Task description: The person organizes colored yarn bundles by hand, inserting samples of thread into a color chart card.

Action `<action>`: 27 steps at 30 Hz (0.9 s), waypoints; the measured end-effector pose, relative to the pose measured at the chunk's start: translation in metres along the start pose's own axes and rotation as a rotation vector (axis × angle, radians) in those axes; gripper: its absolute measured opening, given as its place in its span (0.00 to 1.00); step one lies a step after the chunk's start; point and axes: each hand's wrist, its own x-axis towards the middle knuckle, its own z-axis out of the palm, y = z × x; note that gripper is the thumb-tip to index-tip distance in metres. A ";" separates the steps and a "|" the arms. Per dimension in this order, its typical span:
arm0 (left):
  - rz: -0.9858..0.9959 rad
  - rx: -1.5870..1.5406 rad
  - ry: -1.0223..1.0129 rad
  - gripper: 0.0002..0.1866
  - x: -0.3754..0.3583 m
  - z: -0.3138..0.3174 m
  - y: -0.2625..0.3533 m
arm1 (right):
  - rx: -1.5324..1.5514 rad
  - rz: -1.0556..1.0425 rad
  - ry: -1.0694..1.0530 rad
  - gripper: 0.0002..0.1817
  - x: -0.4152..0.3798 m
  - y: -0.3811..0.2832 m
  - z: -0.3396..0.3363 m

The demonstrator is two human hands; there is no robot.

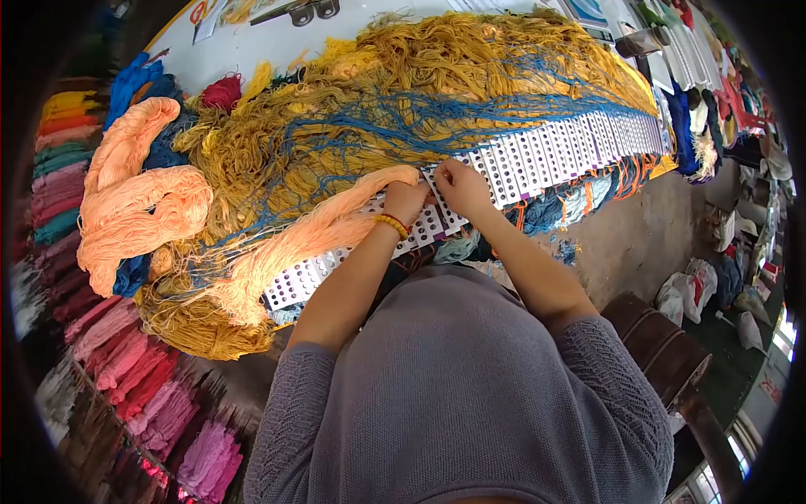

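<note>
A long row of white cards (537, 158) punched with dark holes runs slantwise across the table in front of me. Over its left part lies a bundle of peach yarn (290, 248), its looped end reaching up to my left hand (406, 204). That hand is closed on the yarn, with a beaded bracelet at the wrist. Just to the right, my right hand (463, 190) is pinched at the cards' upper edge; whatever its fingertips hold is too small to make out. Blue yarn (403, 118) and mustard yarn (437, 55) spread loosely behind the cards.
Thick twisted peach skeins (143, 197) lie at the table's left end. Scissors (298, 12) rest at the far edge. Pink skeins (151, 378) hang at lower left. A brown wooden chair (659, 340) stands at right, with plastic bags (693, 290) on the floor beyond.
</note>
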 end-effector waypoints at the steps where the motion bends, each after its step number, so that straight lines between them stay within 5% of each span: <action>1: -0.019 -0.003 0.007 0.10 0.002 0.000 -0.002 | 0.001 0.002 0.000 0.08 -0.001 0.001 0.002; 3: -0.039 -0.006 0.014 0.11 0.005 0.000 -0.007 | -0.024 -0.118 0.044 0.09 -0.001 0.003 0.005; 8: -0.052 -0.056 0.048 0.10 -0.007 -0.008 0.002 | 0.126 -0.044 -0.028 0.07 -0.003 0.003 -0.004; 9: 0.087 -0.176 -0.051 0.06 0.001 -0.019 -0.014 | 0.180 -0.013 -0.022 0.07 -0.003 0.006 -0.004; 12: -0.099 -0.801 -0.419 0.10 -0.024 -0.042 0.018 | 0.120 -0.065 -0.006 0.06 -0.003 0.011 -0.003; 15: -0.336 -0.661 -0.506 0.08 -0.018 -0.040 0.018 | 0.384 0.122 -0.186 0.05 0.002 0.009 -0.008; 17: -0.233 0.025 -0.345 0.10 -0.016 -0.016 0.014 | 0.792 0.166 -0.284 0.06 0.005 0.012 -0.011; 19: -0.244 0.374 -0.211 0.16 -0.020 -0.011 0.018 | 0.751 0.167 -0.271 0.06 0.006 0.013 -0.013; 22: 0.654 0.561 0.053 0.13 0.006 -0.065 -0.018 | 0.707 0.168 -0.210 0.11 0.006 0.026 -0.003; 24: 0.267 -0.185 -0.011 0.12 -0.035 -0.116 0.001 | 0.664 0.152 -0.188 0.17 0.011 0.037 0.006; 27: 0.477 -0.260 -0.019 0.15 -0.069 -0.241 0.002 | 0.590 0.130 -0.166 0.18 0.007 0.028 0.004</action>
